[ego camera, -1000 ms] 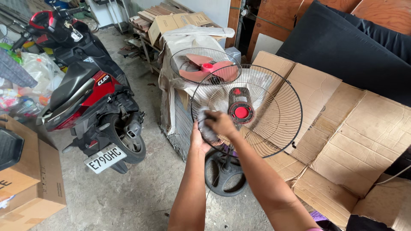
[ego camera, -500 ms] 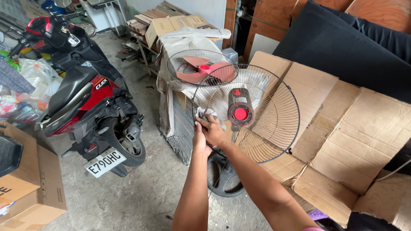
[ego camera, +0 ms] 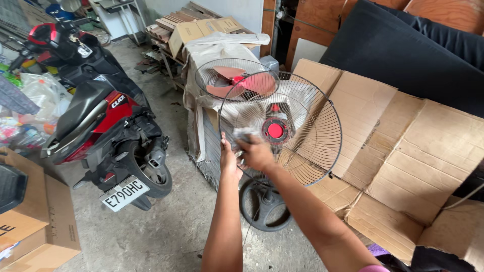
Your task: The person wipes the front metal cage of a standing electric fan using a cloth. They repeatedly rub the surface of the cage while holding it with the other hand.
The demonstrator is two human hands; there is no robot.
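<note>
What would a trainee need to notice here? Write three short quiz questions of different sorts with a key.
1. True or false: the right hand presses a grey cloth against the fan guard.
2. Which stands left of the fan? A) motor scooter B) ladder C) bicycle
3. Fill in: the hub at the guard's middle is ___ in colour.

Key: 1 true. 2 A, the motor scooter. 3 red. The left hand steadies the guard's rim beside the cloth.
</note>
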